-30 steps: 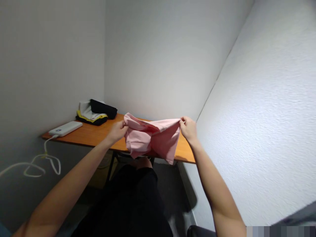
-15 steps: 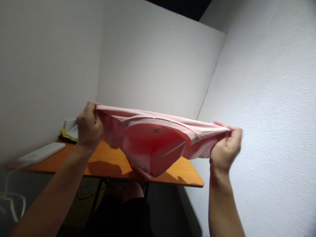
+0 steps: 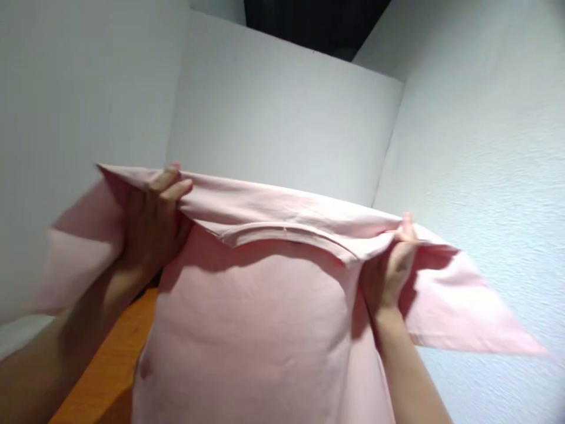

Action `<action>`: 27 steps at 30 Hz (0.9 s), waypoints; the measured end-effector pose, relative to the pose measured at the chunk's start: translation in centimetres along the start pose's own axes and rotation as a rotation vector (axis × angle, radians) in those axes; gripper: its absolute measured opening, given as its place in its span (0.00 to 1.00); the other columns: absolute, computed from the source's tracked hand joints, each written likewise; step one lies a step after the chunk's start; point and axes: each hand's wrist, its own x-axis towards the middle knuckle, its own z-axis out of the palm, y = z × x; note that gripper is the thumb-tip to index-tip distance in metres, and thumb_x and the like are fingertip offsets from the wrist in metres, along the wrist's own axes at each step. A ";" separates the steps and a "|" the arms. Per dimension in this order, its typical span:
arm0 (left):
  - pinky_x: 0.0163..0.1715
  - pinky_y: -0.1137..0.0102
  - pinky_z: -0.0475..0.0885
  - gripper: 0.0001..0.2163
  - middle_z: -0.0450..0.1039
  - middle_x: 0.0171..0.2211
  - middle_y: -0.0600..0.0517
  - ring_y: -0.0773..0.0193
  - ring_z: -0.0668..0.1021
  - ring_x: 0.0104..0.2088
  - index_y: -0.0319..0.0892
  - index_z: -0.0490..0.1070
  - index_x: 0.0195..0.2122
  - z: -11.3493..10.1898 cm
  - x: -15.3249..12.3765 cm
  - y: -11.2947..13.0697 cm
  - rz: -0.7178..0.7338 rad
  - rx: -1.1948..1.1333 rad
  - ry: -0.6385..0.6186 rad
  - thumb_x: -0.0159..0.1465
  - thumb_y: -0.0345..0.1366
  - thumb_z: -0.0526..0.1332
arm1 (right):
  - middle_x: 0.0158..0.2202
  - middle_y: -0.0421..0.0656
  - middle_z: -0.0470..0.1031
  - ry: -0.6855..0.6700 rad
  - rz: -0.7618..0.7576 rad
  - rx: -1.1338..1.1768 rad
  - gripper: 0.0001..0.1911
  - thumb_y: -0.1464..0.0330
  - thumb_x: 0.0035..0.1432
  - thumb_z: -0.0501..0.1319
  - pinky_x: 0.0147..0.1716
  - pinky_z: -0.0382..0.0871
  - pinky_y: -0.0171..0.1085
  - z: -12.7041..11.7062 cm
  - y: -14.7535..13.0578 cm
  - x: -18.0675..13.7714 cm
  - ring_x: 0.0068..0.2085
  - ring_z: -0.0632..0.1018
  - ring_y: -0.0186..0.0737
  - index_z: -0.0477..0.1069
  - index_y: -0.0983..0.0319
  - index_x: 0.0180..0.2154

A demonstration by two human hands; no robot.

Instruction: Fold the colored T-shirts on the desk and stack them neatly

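Observation:
A pink T-shirt (image 3: 265,330) hangs spread out in front of me, its neckline at the top middle and its body falling below the picture's lower edge. My left hand (image 3: 154,218) is closed on the shoulder at the left, fingers folded over the top edge. At the other shoulder, my right hand (image 3: 391,265) grips the cloth, thumb and fingers pinching the upper edge. Both sleeves droop outward past the hands, the right one slightly blurred.
Behind the shirt, an orange-brown table (image 3: 115,353) shows at the lower left. White walls (image 3: 282,123) stand close ahead and on both sides, with a dark gap (image 3: 309,26) above.
The T-shirt has gone from bunched to hanging open, its body and sleeves spread. My hands have come nearer to each other along the shoulders, and the shirt now covers most of the table.

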 end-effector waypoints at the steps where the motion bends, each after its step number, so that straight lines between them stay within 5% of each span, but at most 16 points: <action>1: 0.69 0.52 0.51 0.27 0.38 0.73 0.50 0.53 0.51 0.71 0.38 0.49 0.68 0.8 -0.8 -1.3 0.002 0.021 0.001 0.70 0.40 0.51 | 0.69 0.54 0.51 -0.103 -0.002 0.029 0.22 0.63 0.71 0.40 0.64 0.57 0.58 3.3 0.6 -1.5 0.69 0.56 0.47 0.56 0.61 0.61; 3: 0.69 0.54 0.52 0.29 0.42 0.72 0.44 0.53 0.51 0.71 0.36 0.48 0.69 3.2 -3.3 -4.7 0.010 0.062 -0.133 0.68 0.38 0.53 | 0.69 0.58 0.50 -0.408 0.016 0.069 0.25 0.66 0.69 0.42 0.63 0.60 0.55 9.9 1.0 -5.6 0.69 0.56 0.48 0.52 0.66 0.64; 6: 0.68 0.50 0.47 0.34 0.41 0.72 0.36 0.47 0.47 0.71 0.31 0.42 0.70 7.4 -9.5 -9.3 -0.144 0.135 -0.576 0.66 0.39 0.52 | 0.71 0.61 0.41 -0.910 0.087 0.044 0.35 0.67 0.64 0.48 0.64 0.57 0.52 16.1 1.1 -13.7 0.71 0.50 0.51 0.42 0.73 0.68; 9: 0.67 0.54 0.52 0.33 0.51 0.70 0.37 0.47 0.55 0.69 0.34 0.55 0.68 10.7 -16.6 -11.0 -0.196 0.094 -0.855 0.66 0.47 0.52 | 0.71 0.57 0.44 -1.315 0.089 -0.035 0.35 0.61 0.66 0.49 0.66 0.51 0.53 16.6 2.0 -21.8 0.71 0.50 0.55 0.46 0.67 0.69; 12: 0.65 0.53 0.54 0.33 0.57 0.68 0.40 0.46 0.59 0.68 0.41 0.60 0.67 12.2 -21.4 -11.6 -0.229 0.054 -1.033 0.65 0.55 0.49 | 0.71 0.51 0.47 -1.556 0.037 -0.111 0.34 0.51 0.67 0.46 0.66 0.45 0.58 15.0 3.2 -27.1 0.70 0.48 0.62 0.50 0.57 0.69; 19: 0.66 0.49 0.47 0.36 0.53 0.69 0.37 0.42 0.56 0.69 0.41 0.57 0.68 15.4 -22.7 -15.3 -0.405 0.131 -1.200 0.66 0.59 0.44 | 0.72 0.49 0.45 -1.610 0.117 -0.263 0.41 0.40 0.63 0.40 0.65 0.44 0.55 16.0 4.9 -27.9 0.70 0.49 0.61 0.49 0.53 0.70; 23: 0.65 0.46 0.47 0.35 0.47 0.71 0.40 0.41 0.51 0.70 0.50 0.55 0.69 16.4 -22.3 -16.2 -0.445 0.170 -1.182 0.64 0.61 0.47 | 0.73 0.42 0.41 -1.564 0.160 -0.306 0.42 0.36 0.60 0.39 0.65 0.39 0.58 16.6 5.3 -28.5 0.71 0.42 0.65 0.49 0.47 0.69; 27: 0.64 0.43 0.46 0.32 0.53 0.69 0.39 0.39 0.54 0.69 0.48 0.62 0.66 16.9 -21.1 -15.8 -0.398 0.197 -1.122 0.65 0.57 0.50 | 0.73 0.41 0.40 -1.547 0.215 -0.319 0.42 0.36 0.60 0.38 0.64 0.35 0.63 16.6 5.2 -29.1 0.71 0.42 0.63 0.47 0.46 0.69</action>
